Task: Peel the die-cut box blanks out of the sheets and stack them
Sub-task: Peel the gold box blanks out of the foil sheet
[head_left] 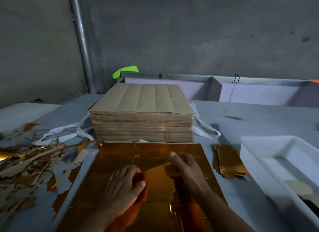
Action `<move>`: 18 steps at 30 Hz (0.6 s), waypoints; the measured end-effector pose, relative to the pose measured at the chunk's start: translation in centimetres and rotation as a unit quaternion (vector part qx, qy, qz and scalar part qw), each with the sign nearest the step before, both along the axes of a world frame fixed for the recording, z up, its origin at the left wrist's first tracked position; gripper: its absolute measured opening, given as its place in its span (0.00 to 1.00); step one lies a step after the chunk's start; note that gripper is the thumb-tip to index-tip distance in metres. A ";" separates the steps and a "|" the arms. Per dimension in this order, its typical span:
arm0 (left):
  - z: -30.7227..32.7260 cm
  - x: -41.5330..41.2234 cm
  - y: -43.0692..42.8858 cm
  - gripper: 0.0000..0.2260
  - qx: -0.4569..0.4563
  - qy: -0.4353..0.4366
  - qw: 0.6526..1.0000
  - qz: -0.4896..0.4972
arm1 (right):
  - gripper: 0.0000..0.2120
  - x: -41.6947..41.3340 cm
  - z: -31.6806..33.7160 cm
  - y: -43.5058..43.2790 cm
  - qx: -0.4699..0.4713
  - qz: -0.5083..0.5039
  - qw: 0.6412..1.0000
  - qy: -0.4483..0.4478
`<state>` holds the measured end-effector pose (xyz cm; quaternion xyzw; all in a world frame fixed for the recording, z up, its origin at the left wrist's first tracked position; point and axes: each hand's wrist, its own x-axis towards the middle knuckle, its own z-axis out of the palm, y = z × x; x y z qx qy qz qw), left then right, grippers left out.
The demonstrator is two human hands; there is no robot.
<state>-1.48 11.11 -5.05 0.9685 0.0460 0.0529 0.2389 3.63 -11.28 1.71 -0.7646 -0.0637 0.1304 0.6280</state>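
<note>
My left hand (pixel 124 186) pinches a glossy gold blank (pixel 157 183); my right hand (pixel 185 164) rests on the foil sheet (pixel 120 154), grip unclear.

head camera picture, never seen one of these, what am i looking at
One view only, from a camera worn on a person's head, looking down at their own bare hands; no machine. On the grey table lies a gold sheet with box shapes pre-cut in it. The left hand grips a partly lifted blank; the right hand works at its edge, grip unclear. Behind stands a tall stack of brown sheets, left a scrap heap, right a small pile of blanks and a white tray.
</note>
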 end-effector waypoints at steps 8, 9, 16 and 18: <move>1.5 -0.8 -0.6 0.25 -0.001 0.027 1.000 0.000 | 0.08 -2.5 -2.2 -0.5 -0.164 0.062 0.984 0.005; 1.8 -0.9 -0.6 0.31 -0.015 0.055 0.998 0.007 | 0.06 -2.5 -2.3 -0.4 -0.184 0.060 0.981 -0.010; 2.5 -2.7 0.1 0.57 0.090 0.133 0.987 -0.016 | 0.10 -2.4 -2.8 -0.3 -0.190 0.049 0.981 -0.005; 2.3 -3.2 0.1 0.59 0.113 0.150 0.982 -0.016 | 0.08 -2.4 -2.8 -0.3 -0.182 0.044 0.982 -0.013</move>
